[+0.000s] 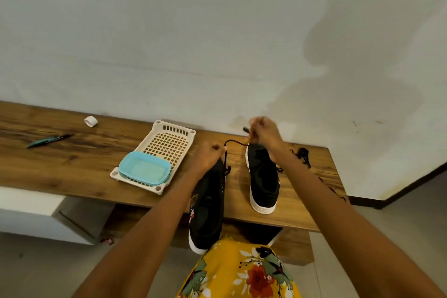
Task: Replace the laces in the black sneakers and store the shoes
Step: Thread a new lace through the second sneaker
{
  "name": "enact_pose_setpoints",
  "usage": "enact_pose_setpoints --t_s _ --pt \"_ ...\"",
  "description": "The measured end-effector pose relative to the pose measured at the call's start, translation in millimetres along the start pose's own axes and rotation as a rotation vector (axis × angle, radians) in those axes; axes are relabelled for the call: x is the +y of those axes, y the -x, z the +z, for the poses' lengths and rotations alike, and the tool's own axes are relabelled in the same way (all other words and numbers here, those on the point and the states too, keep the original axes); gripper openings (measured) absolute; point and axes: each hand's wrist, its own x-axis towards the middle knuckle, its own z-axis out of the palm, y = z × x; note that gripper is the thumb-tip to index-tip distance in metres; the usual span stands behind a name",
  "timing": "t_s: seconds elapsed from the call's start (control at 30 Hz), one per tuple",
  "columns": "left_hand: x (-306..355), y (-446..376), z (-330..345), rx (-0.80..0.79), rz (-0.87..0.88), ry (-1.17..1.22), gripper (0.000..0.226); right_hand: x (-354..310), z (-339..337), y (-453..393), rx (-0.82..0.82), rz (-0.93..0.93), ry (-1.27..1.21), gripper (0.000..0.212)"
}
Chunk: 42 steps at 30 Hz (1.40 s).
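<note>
There is one view, from a wide-angle camera worn on the person's head. It looks forward and steeply down over both forearms, which reach in from the near edge. The wooden shelf [72, 164] runs across the middle, close below the camera, and the pale wall [217, 31] fills the far upper half. The wide lens bends the shelf's edges. The yellow flowered clothing [242, 273] sits nearest, at the bottom.

Both hands [209, 155] [262, 132] pinch one black lace [235, 143].
</note>
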Motion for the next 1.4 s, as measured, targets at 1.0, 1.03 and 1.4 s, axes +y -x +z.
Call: enact_pose_setpoints --t_s 1.0,1.03,1.4 --pt "-31.3 2.4 -12.3 0.003 0.062 -0.180 0.017 78.6 69.9 59.3 -0.227 0.140 0.410 0.015" --pt "-34.0 0.9 -10.7 0.007 0.058 -0.166 0.017 84.9 75.1 59.4 -0.199 0.129 0.405 0.015" --pt "-42.5 -11.5 -9.6 -0.126 0.054 0.053 0.016 108.3 83.6 37.3 -0.054 0.131 0.278 0.011"
